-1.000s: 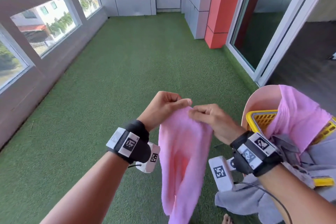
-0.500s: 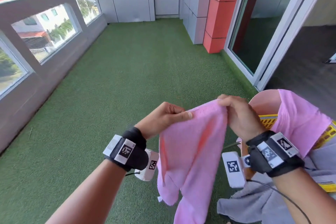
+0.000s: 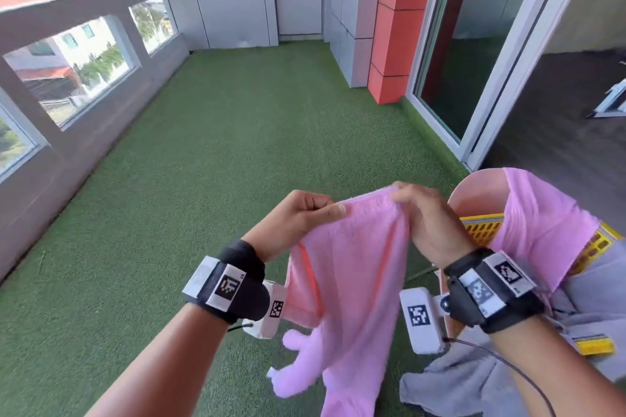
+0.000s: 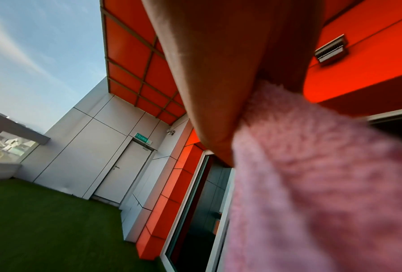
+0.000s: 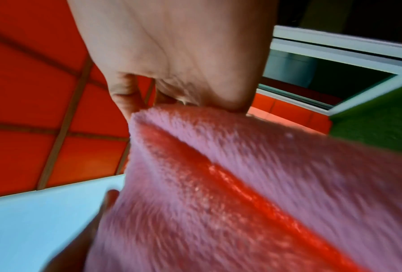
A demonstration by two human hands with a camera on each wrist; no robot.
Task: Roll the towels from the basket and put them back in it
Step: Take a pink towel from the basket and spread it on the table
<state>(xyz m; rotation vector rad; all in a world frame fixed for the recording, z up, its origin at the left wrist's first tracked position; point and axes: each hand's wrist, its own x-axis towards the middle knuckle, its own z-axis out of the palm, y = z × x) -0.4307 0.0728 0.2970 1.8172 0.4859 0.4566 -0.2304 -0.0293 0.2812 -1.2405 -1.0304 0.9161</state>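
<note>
Two hands hold one fluffy pink terry towel (image 3: 352, 288) in the air above the green artificial turf floor (image 3: 237, 152): the left hand (image 3: 298, 218) pinches the towel's top edge at its left end between thumb and curled fingers, and the right hand (image 3: 426, 217) grips the same edge at its right end, fingers curled over the cloth. The towel hangs down from that edge in loose folds, with a brighter reddish crease running down its length, and its lower end is bunched and blurred. Compared with half a second ago, the top edge is drawn a little flatter between the hands. At the right, a second pink towel (image 3: 538, 223) drapes over the rim of the yellow perforated plastic basket (image 3: 481, 230), and grey cloth (image 3: 481, 382) spills over the basket's near edge.
</note>
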